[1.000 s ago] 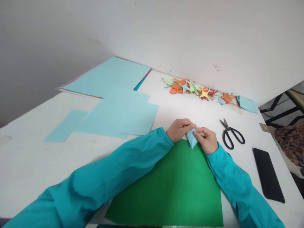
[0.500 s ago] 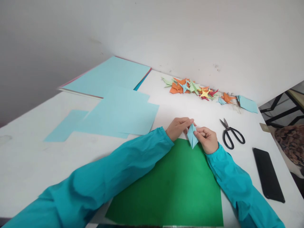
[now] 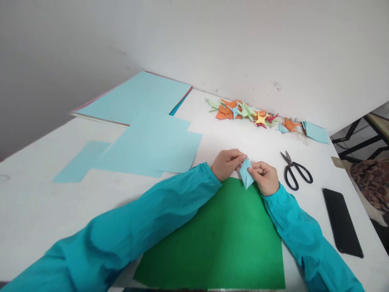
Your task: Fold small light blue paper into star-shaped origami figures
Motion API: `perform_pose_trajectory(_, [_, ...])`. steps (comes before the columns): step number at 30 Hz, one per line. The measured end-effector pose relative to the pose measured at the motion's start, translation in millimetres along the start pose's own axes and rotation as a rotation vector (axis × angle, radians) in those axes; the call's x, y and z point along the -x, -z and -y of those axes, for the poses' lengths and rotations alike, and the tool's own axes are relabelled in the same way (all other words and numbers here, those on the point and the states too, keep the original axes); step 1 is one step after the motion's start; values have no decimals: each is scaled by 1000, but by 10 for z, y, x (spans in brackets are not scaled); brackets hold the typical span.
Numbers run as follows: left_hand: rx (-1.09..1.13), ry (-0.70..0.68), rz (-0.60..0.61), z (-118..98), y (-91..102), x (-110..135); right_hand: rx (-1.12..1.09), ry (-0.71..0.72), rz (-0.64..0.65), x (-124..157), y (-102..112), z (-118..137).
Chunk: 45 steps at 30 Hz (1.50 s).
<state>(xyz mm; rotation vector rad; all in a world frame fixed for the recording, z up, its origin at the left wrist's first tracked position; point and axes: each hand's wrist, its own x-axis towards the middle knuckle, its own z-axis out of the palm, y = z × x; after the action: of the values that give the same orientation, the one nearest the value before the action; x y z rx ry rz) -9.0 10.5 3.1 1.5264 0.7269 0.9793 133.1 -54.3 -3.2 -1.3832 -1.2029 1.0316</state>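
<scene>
A small light-blue folded paper (image 3: 246, 177), kite-shaped with a crease down its middle, is held between both hands above the far edge of a green sheet (image 3: 215, 239). My left hand (image 3: 227, 163) pinches it near its upper tip, thumb and forefinger together. On the other side, my right hand (image 3: 265, 177) grips its right edge, with the thumb lying on the front face. The lower point hangs free over the green sheet. Fingers behind the paper are mostly hidden.
Black-handled scissors (image 3: 294, 170) and a black phone-like slab (image 3: 342, 222) lie to the right. Along the wall sit several folded paper figures (image 3: 243, 111) and a stack of blue squares (image 3: 316, 132). Light-blue sheets (image 3: 152, 146) overlap at left, by a large paper stack (image 3: 136, 97).
My left thumb and fingers have shifted slightly down and left at the paper's upper tip. The right hand keeps its grip; the whole view has drifted a little.
</scene>
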Motion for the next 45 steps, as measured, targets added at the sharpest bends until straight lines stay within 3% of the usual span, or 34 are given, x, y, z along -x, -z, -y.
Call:
perform_pose_trajectory(4, [3, 35, 18, 26, 0, -2, 4, 4, -8, 2, -2, 8])
perform_pose_trajectory(10, [-26, -65, 14, 48, -20, 0, 31, 32, 30, -1, -14, 0])
perform_pose_trajectory(15, [-47, -57, 48, 34, -6, 0, 31, 34, 40, 5, -14, 6])
perform_pose_trajectory(28, [-13, 7, 90, -16, 14, 9, 20, 19, 29, 4, -17, 8])
perform_pose_trajectory(41, [-26, 147, 3, 16, -10, -8, -34, 4, 52, 3, -13, -5])
perform_pose_trajectory(45, [-28, 31, 9, 29, -16, -3, -27, 40, 68, -7, -3, -13])
